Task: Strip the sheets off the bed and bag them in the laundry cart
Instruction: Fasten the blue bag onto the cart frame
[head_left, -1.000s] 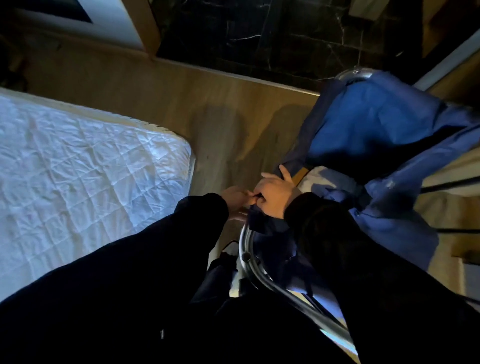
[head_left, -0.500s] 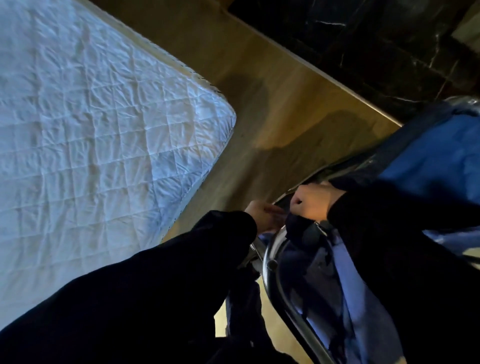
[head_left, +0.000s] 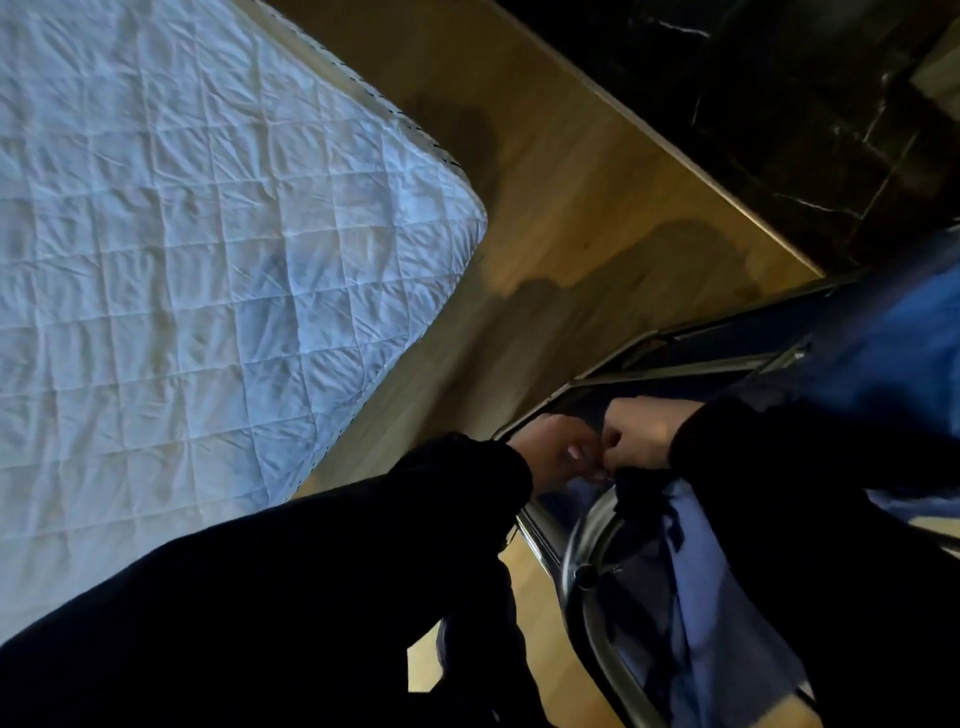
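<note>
The bed (head_left: 182, 270) fills the left side, showing a white quilted mattress cover with no loose sheet on it. At the lower right stands the laundry cart, a curved metal frame (head_left: 582, 561) carrying a blue cloth bag (head_left: 883, 358). My left hand (head_left: 553, 452) and my right hand (head_left: 644, 434) meet at the bag's near corner above the frame, both with fingers pinched on the dark blue bag fabric. Black sleeves cover both arms and hide the lower part of the cart. What lies inside the bag is hidden.
A strip of wooden floor (head_left: 571, 218) runs between the bed's corner and the cart. A dark marble-patterned wall (head_left: 779, 104) borders the floor at the top right.
The view has swung left and down, so the bed fills more of the frame and the cart sits further right. Both hands stay together at the bag's corner.
</note>
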